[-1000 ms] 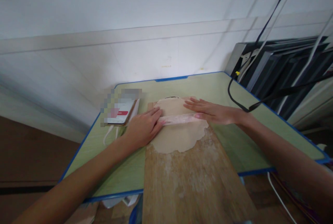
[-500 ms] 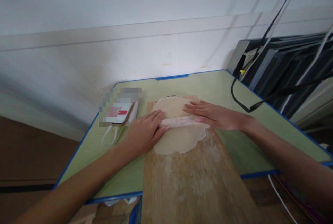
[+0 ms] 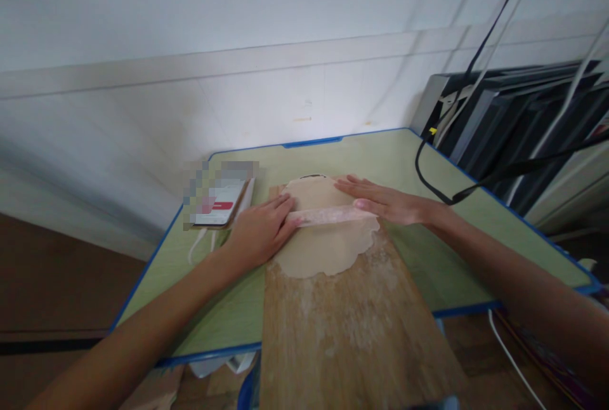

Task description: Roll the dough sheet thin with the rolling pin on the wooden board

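Presently, the step in hand seems to be the rolling of the dough (image 3: 318,254), judged from the roller (image 3: 326,216) which lies across it under both hands. The roller is near the centre of the frame, touching the dough, and the dough is spread on the far part of the board (image 3: 342,340), with an uneven near edge.

The left hand (image 3: 261,227) covers the left end of the roller, its fingers rather straight and close together. The right hand (image 3: 387,202) lies over the right end, its fingers extended toward the dough's far part and its thumb upon the roller. Both hands look flat and opened out, not wrapped around; what the palms do underneath cannot be told.

The long axis of the roller goes from left to right in the frame, its right side slightly higher. It lies crosswise to the board, which runs toward the bottom of the frame. As both ends are hidden, one cannot say which end is which. Probably, the next move calls for equal pressure from both hands, keeping the roller level.
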A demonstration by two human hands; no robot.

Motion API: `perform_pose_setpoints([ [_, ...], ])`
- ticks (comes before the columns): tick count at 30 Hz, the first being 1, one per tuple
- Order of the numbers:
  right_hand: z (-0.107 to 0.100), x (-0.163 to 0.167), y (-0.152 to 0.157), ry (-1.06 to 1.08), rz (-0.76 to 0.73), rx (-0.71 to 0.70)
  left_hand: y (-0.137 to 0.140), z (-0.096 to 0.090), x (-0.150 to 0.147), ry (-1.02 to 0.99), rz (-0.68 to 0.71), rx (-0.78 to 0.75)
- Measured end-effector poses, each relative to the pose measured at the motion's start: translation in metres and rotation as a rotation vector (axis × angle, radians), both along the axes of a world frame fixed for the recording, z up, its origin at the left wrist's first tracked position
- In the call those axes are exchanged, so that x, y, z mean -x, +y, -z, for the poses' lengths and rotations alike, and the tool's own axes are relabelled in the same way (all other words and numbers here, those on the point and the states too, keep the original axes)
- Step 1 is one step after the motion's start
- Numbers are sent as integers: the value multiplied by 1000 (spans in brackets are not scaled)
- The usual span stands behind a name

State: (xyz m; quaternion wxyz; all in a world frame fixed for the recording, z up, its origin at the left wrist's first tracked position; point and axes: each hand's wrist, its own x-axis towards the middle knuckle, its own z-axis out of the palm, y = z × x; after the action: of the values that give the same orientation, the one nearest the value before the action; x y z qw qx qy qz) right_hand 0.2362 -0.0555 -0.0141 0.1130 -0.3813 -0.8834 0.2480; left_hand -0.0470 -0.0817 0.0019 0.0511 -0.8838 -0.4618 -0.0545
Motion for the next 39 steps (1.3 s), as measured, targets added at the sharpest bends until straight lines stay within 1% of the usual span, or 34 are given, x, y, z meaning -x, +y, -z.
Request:
perform_pose_setpoints([
  [4, 2, 1, -4, 1, -3, -10, -8, 0, -2, -4, -14, -15],
  [8, 0, 2, -17, 0, -3, -28, -17, 3, -1, -23, 21, -46],
  [15, -8, 4, -44, -20, -77, -137, -35, 9, 3, -23, 55, -125],
  [19, -6, 5, -52, -33, -78, -191, -42, 10, 5, -56, 62, -118],
  [21, -5, 5, -58, -31, -69, -217, -46, 11, 6, -72, 86, -134],
  [25, -3, 7, -76, -38, -32, -280, -61, 12, 9, -60, 169, -226],
  [28, -2, 7, -90, -50, -28, -316, -76, 13, 9, -30, 190, -288],
  [31, -2, 6, -98, -45, -15, -330, -89, 12, 6, -30, 158, -307],
  [34, -2, 6, -99, -19, 5, -308, -96, 13, -1, -62, 76, -292],
  [37, -3, 8, -91, -7, 20, -266, -95, 14, -11, -87, -40, -251],
  [39, -5, 11, -81, -33, 34, -246, -92, 15, -19, -102, -117, -217],
])
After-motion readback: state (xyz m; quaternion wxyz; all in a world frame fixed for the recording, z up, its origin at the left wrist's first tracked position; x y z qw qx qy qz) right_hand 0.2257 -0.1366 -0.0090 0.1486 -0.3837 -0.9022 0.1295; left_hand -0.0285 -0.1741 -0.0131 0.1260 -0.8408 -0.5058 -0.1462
